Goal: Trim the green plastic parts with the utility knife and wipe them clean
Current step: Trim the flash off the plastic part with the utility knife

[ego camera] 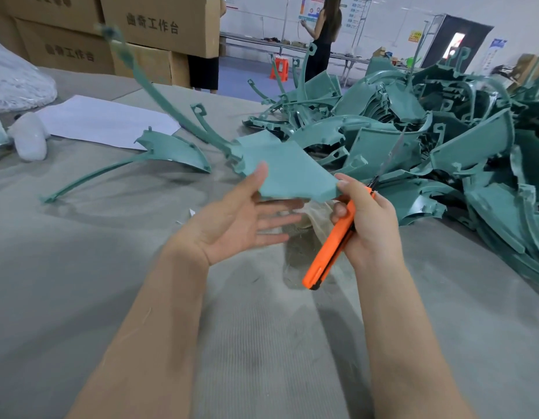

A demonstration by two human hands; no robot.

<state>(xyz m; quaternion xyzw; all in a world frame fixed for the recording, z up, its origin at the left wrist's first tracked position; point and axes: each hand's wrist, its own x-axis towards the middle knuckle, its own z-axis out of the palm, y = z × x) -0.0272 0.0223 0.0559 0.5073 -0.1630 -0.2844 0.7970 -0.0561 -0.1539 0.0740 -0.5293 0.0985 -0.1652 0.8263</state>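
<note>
Green part held by edges, right hand gripping knife

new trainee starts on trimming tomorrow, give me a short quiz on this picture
1. True or false: the blade of the utility knife is retracted.
2. Which hand grips the knife? A) left B) right
3. Fill in: the pile of green parts lies to the person's ____.
Key: 1 false, the blade is out. 2 B, the right hand. 3 right.
</note>
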